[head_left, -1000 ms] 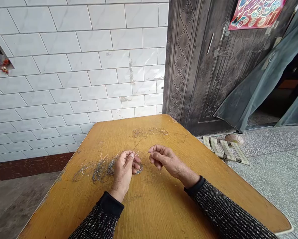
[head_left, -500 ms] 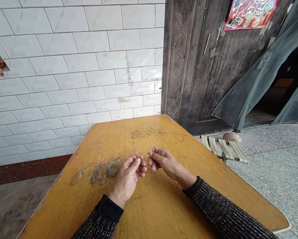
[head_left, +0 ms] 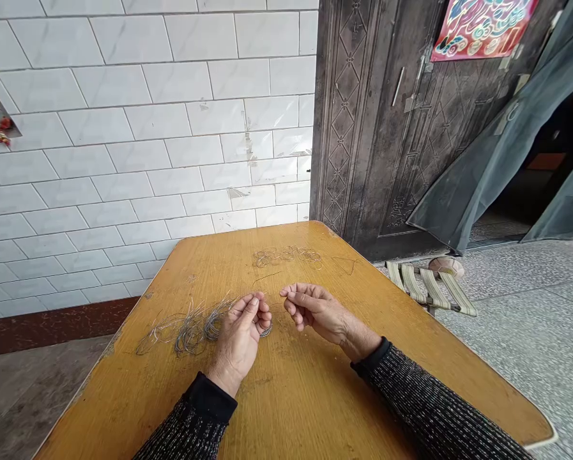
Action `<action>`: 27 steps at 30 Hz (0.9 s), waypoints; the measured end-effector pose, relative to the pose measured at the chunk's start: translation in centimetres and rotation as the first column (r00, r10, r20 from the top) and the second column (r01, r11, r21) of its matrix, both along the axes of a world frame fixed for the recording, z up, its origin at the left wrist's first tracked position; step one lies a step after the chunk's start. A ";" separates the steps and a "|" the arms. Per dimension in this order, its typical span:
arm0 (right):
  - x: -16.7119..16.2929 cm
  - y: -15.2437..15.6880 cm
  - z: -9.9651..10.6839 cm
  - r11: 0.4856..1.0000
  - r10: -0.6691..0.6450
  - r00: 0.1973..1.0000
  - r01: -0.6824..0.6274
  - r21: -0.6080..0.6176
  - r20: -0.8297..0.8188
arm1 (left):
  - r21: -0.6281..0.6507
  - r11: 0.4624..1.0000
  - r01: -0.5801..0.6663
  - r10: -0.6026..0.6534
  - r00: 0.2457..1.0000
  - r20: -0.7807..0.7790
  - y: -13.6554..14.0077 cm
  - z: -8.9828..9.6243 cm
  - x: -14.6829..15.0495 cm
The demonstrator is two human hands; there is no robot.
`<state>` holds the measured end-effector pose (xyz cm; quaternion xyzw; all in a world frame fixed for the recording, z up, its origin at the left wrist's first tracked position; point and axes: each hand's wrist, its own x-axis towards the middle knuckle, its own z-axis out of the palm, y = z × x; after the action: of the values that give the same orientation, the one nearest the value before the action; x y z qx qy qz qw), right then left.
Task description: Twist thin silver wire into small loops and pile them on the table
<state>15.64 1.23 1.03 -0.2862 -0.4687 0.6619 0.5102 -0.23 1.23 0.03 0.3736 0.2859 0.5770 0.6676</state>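
My left hand [head_left: 241, 335] is closed in a pinch, thumb against forefinger, on a thin wire. Part of a small wire coil [head_left: 266, 329] shows below its fingers. Just above the fingertips runs a thin dark strand of wire [head_left: 267, 276]; whether it joins the held piece is unclear. To the right, apart from the left, my right hand [head_left: 317, 311] has its thumb and forefinger pressed together; anything between them is too fine to make out. Beside my left hand lie several loose coils of grey wire [head_left: 189, 332], partly hidden by it.
Thin wire loops [head_left: 289, 255] lie towards the far end of the wooden table [head_left: 305, 396]. A bent wire [head_left: 347, 264] is near its right edge. A white tiled wall [head_left: 137, 153] stands behind, with a dark carved door [head_left: 363, 128] and a strapped folding stool [head_left: 430, 286] to the right.
My left hand has moved slightly left and the gap between the hands has widened. The dark strand now shows above the left fingertips. My right hand has barely moved.
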 end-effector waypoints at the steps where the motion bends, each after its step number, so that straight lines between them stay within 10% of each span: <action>1: 0.0 0.0 0.0 1.000 0.015 1.000 -0.015 0.002 0.007 | 0.005 1.000 0.005 -0.005 1.000 -0.010 0.0 0.0 0.0; 20: -1.4 -0.5 -0.3 0.988 -0.152 0.981 0.150 -0.022 -0.125 | -0.044 0.999 0.026 -0.023 0.997 0.068 -0.9 -0.3 0.8; 27: -1.6 -0.4 -0.5 0.920 -0.348 0.932 0.319 0.228 0.100 | -0.047 0.999 -0.001 0.002 1.000 0.029 -0.6 -0.4 0.6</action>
<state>14.02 0.82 0.56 -0.3524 -0.5138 0.4908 0.6090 0.41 0.66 -0.32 0.3492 0.2899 0.5760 0.6799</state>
